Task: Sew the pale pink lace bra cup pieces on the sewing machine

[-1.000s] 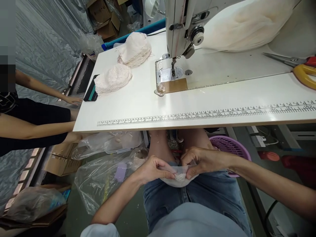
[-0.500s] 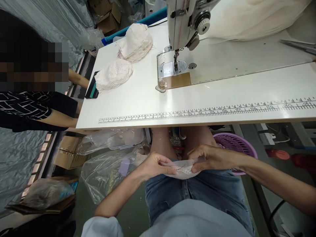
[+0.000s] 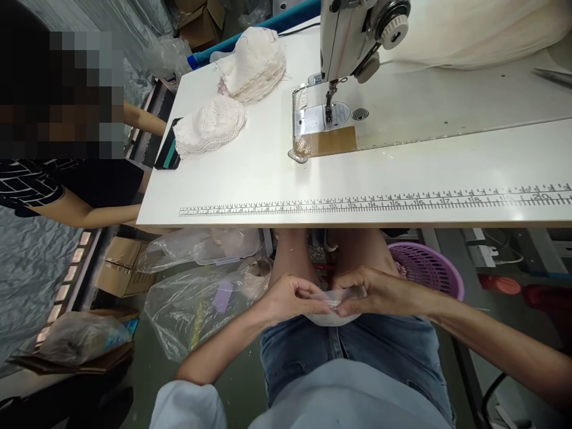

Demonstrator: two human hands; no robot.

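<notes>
Over my lap, below the table edge, I hold a small piece of sheer white fabric (image 3: pixel 333 317). My left hand (image 3: pixel 300 300) pinches it from the left side, thumb and fingers closed on it. From the right, my right hand (image 3: pixel 363 292) grips the same piece, its fingertips almost touching those of the left. Part of the fabric is hidden behind my fingers. Beyond the hands, the sewing machine (image 3: pixel 353 36) stands on the white table (image 3: pixel 250 185), its presser foot (image 3: pixel 329 110) over the needle plate with no cloth under it.
Two stacks of white lace-edged pieces (image 3: pixel 210 126) lie at the table's left, one by a dark phone-like object (image 3: pixel 167 152). Scissors (image 3: pixel 552 76) and pale cloth (image 3: pixel 482 36) are at the right. A purple basket (image 3: pixel 429 268) stands below. A co-worker's arm (image 3: pixel 93 214) is at left.
My hands have come closer together on the white fabric, and its stitched edge is now mostly covered by fingers. The view has shifted slightly. The co-worker has moved a little.
</notes>
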